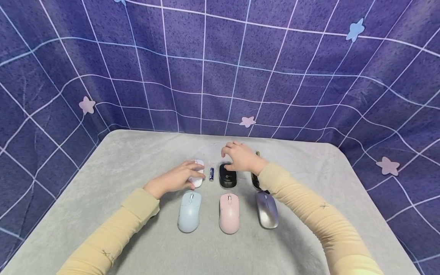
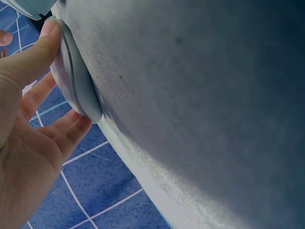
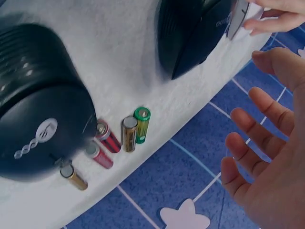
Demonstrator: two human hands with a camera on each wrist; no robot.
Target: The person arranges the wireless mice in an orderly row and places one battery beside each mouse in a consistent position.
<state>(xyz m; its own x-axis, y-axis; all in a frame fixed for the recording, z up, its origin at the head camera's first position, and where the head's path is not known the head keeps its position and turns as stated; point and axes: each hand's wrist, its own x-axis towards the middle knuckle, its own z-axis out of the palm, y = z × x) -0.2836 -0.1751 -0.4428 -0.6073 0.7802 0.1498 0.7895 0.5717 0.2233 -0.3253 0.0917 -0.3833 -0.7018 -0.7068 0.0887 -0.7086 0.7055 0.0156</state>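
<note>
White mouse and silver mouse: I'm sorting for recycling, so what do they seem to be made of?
White mouse: probably plastic, smooth and satin, judging by its even shell and thin seam. Silver mouse: metallic sheen with a pale highlight, but could be painted plastic or metal.

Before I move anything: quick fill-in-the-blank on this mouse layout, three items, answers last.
1. The person's ____ grip holds the white mouse.
2. In the head view, the blue battery lies between the white mouse and the ____ mouse.
3. In the front row, the ____ mouse sits between the light-blue mouse and the silver mouse.

Missing words: left; black; pink.
</note>
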